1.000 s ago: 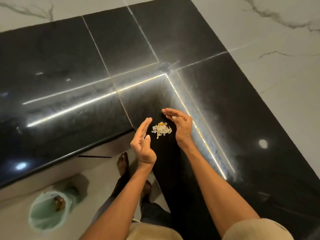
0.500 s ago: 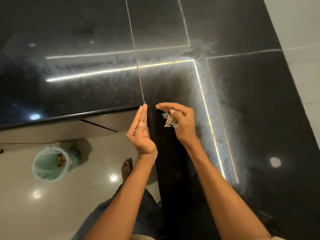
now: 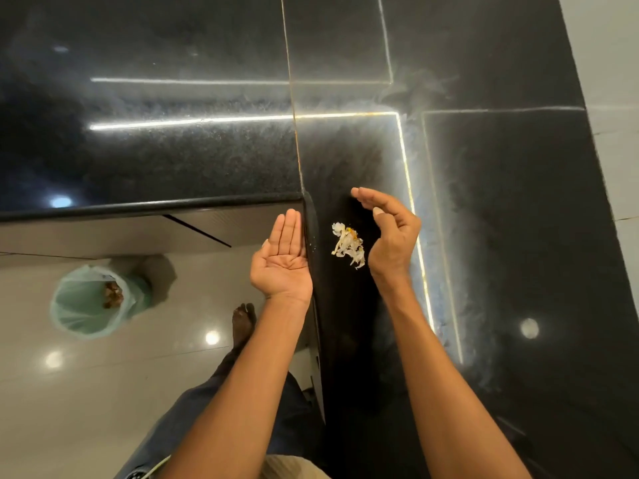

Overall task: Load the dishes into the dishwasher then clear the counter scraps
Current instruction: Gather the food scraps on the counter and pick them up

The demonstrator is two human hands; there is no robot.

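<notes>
Lengthwise, scraps (image 3: pixel 348 244) along counter edge (image 3: pixel 313 233)

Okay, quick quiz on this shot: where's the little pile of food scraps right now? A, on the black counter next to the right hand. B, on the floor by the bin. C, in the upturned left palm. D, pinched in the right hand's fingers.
A: the scraps lie on the black counter just left of the cupped right hand, while the left hand waits palm up and bare at the counter's edge.
</notes>
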